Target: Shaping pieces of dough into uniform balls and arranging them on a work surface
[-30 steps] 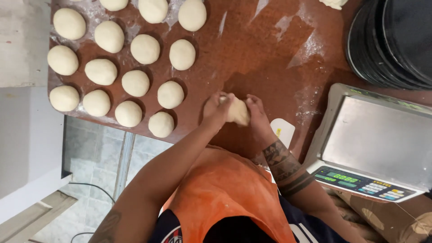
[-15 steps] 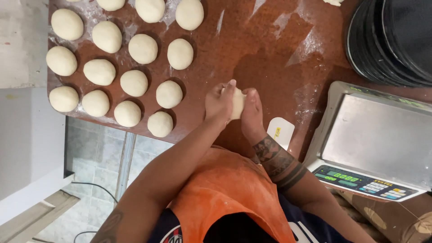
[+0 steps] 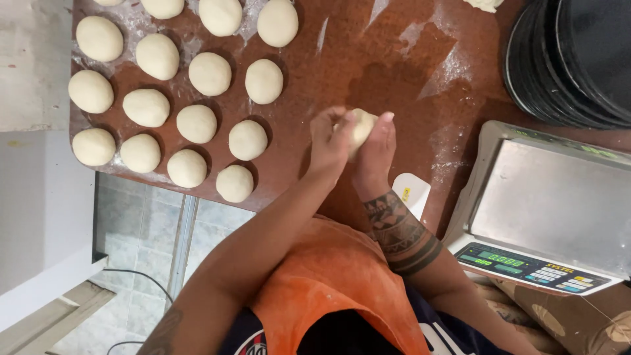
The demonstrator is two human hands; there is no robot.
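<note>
Dough ball (image 3: 360,128) sits pressed between my two hands, raised just above the brown floured tabletop (image 3: 394,59). My left hand (image 3: 330,141) cups it from the left, fingers curled around its side, and my right hand (image 3: 376,152) closes on it from the right with the fingertips up over its top edge. Only a pale strip of the dough shows between them. Left of my hands, rows of finished dough balls (image 3: 197,123) lie on the tabletop. A digital scale (image 3: 545,204) stands to the right, with stacked black pans (image 3: 578,59) behind it.
</note>
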